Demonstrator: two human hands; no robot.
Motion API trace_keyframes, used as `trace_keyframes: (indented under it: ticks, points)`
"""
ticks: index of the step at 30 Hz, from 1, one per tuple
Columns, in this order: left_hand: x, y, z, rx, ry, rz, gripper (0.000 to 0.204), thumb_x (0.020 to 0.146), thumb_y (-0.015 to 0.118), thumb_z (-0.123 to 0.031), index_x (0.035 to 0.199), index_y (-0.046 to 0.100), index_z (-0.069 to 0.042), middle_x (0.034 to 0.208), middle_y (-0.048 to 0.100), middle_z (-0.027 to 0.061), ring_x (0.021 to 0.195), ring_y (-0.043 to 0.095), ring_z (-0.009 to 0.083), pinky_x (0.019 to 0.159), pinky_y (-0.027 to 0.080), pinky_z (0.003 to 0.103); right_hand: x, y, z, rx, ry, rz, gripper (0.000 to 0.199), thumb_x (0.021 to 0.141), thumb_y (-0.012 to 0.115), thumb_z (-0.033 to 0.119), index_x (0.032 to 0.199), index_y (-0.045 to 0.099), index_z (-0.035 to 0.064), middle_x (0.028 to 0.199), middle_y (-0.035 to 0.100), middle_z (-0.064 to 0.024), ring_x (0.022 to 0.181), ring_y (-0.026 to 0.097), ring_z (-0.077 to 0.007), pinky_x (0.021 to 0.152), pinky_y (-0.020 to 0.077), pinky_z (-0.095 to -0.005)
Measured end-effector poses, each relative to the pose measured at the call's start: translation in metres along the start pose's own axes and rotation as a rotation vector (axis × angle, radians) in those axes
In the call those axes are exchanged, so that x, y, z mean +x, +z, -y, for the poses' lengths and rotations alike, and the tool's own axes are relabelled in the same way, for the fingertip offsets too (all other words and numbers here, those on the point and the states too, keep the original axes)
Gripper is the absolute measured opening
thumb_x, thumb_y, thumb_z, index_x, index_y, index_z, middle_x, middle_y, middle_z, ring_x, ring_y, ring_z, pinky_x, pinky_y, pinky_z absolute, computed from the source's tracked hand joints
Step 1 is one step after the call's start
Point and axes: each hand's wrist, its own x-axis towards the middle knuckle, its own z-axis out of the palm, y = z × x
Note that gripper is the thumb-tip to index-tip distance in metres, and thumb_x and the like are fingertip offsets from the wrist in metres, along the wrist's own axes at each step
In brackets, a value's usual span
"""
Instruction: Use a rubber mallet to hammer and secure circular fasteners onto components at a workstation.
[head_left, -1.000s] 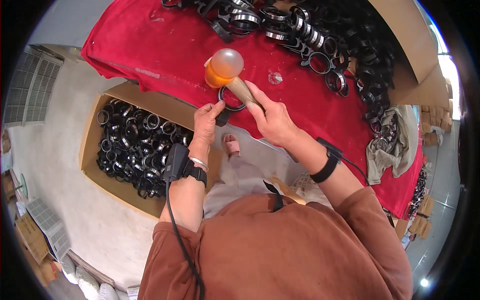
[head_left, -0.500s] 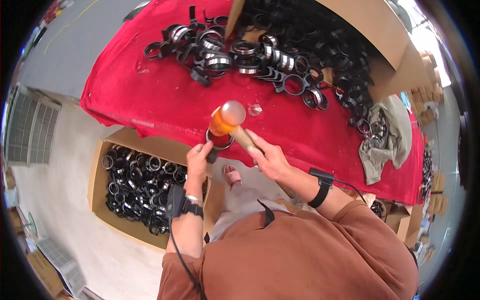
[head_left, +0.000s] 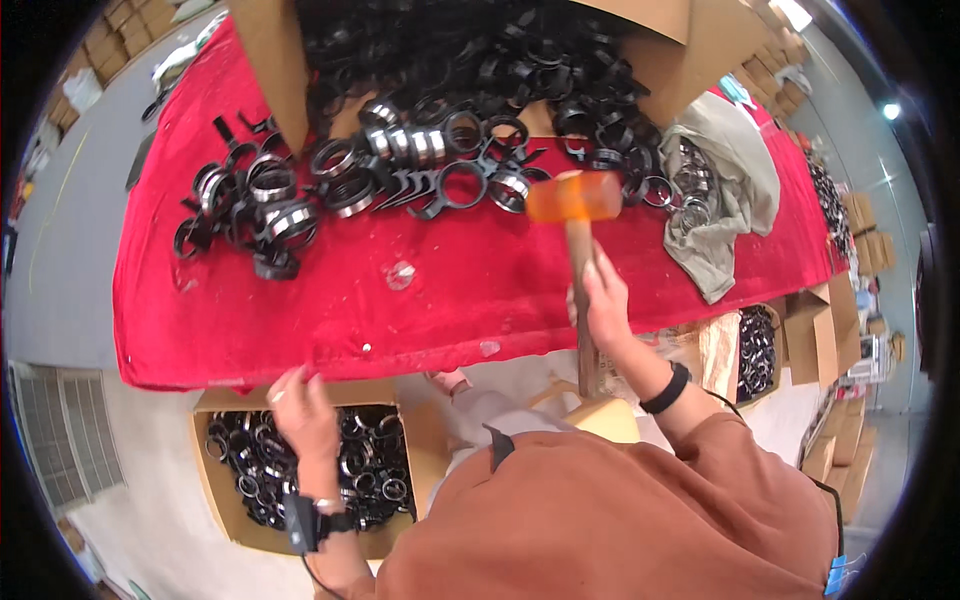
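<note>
My right hand (head_left: 604, 305) is wrapped round the wooden handle of a mallet (head_left: 573, 198) with a translucent orange head, raised over the table's right half. My left hand (head_left: 305, 415) is above the cardboard box (head_left: 203, 470) beside the table's front edge. Its fingers are loosely apart, and no ring shows in them. Below that hand, the box holds many black rings (head_left: 255, 445) with shiny metal bands. More such rings (head_left: 275, 195) lie in a heap at the table's left, and others (head_left: 462, 185) lie nearer the middle.
Red cloth (head_left: 330, 310) covers the table. A large cardboard box (head_left: 270, 65) tipped on its side at the back spills black parts. Grey-green cloth (head_left: 715, 250) with rings in it lies at the right. Another box of small parts (head_left: 757, 350) stands beyond my right forearm.
The ring in my left hand is no longer there, and that hand has moved left over the box. My right hand has carried the mallet to the right. The view has shifted too.
</note>
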Motion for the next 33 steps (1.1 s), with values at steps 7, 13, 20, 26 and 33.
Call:
trace_keyframes:
  ticks: [7, 13, 20, 26, 33]
  points:
    - [0.133, 0.125, -0.147, 0.174, 0.653, 0.072, 0.039, 0.074, 0.066, -0.019, 0.11, 0.058, -0.006, 0.117, 0.054, 0.009, 0.099, 0.053, 0.0256, 0.087, 0.039, 0.044, 0.109, -0.039, -0.022, 0.285, 0.208, -0.27, 0.04, 0.096, 0.036, 0.031, 0.135, 0.034, 0.0232, 0.063, 0.05, -0.0053, 0.047, 0.049, -0.0157, 0.041, 0.0434, -0.0306]
    - [0.15, 0.16, -0.131, 0.562, 0.457, 0.391, 0.02, 0.078, 0.054, -0.013, 0.097, 0.057, -0.006, 0.097, 0.054, 0.0065, 0.09, 0.054, 0.0207, 0.079, 0.043, 0.041, 0.09, 0.021, -0.037, 0.359, 0.236, -0.158, 0.04, 0.096, 0.035, 0.039, 0.134, 0.032, 0.0262, 0.064, 0.049, -0.0055, 0.048, 0.048, -0.0153, 0.043, 0.0439, -0.0298]
    - [0.111, 0.1, -0.069, 0.31, 0.342, 0.458, 0.034, 0.075, 0.066, -0.027, 0.096, 0.053, -0.004, 0.098, 0.051, 0.0116, 0.09, 0.054, 0.0287, 0.068, 0.049, 0.037, 0.052, 0.116, -0.037, 0.393, 0.173, -0.062, 0.049, 0.096, 0.037, 0.032, 0.142, 0.021, 0.0225, 0.062, 0.049, -0.0046, 0.045, 0.047, -0.0135, 0.041, 0.0443, -0.0273]
    - [0.075, 0.032, -0.045, 0.309, 0.173, 0.576, 0.034, 0.074, 0.068, -0.038, 0.082, 0.057, -0.007, 0.078, 0.055, 0.0072, 0.083, 0.058, 0.0264, 0.063, 0.047, 0.038, 0.041, 0.144, -0.033, 0.218, 0.098, 0.044, 0.05, 0.096, 0.037, 0.025, 0.143, 0.019, 0.0206, 0.061, 0.048, -0.0025, 0.046, 0.048, -0.0099, 0.041, 0.0445, -0.0244]
    - [0.027, 0.01, -0.024, -0.135, -0.027, 0.428, 0.02, 0.087, 0.055, -0.019, 0.076, 0.058, -0.003, 0.069, 0.056, 0.0095, 0.068, 0.055, 0.0213, 0.069, 0.042, 0.033, 0.04, 0.146, -0.008, -0.128, -0.045, 0.186, 0.048, 0.095, 0.042, 0.022, 0.141, 0.029, 0.0174, 0.06, 0.048, -0.0004, 0.046, 0.048, -0.0087, 0.043, 0.0443, -0.0245]
